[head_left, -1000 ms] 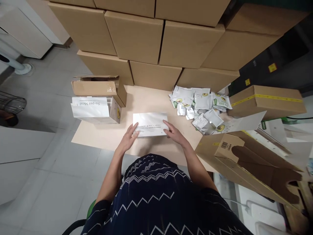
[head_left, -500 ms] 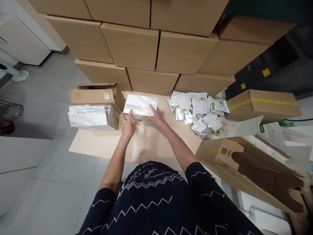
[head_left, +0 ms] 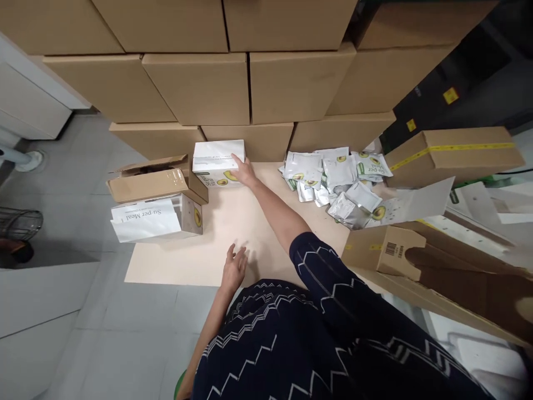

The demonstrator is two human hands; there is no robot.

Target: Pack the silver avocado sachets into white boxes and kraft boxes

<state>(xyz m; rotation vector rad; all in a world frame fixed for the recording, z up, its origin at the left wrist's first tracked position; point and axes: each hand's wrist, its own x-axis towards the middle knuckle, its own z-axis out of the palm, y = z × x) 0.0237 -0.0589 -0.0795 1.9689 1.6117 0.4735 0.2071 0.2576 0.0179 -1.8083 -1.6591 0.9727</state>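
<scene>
A white printed carton (head_left: pixel 216 162) with avocado pictures on its front stands at the back of the table, against the stacked brown boxes. My right hand (head_left: pixel 245 170) grips its right end, fingers over the top edge and thumb low on the front. Nearer my body, my left hand (head_left: pixel 234 268) hovers over the pale table (head_left: pixel 175 261), holding nothing, its fingers loosely spread. To the left stand an open brown cardboard box (head_left: pixel 150 186) and, in front of it, a white carton with "Su-per Meal" on its raised flap (head_left: pixel 145 218).
Silver-white pouches (head_left: pixel 341 172) lie heaped on the table's right part. Beyond them are a taped brown box (head_left: pixel 453 155) and a large open carton (head_left: pixel 449 278) at the right edge. A wall of stacked brown boxes (head_left: pixel 195 89) closes off the back.
The white carton has moved back and to the left against the stacked boxes, with my right hand on it. My left hand has let go and drawn back towards my body.
</scene>
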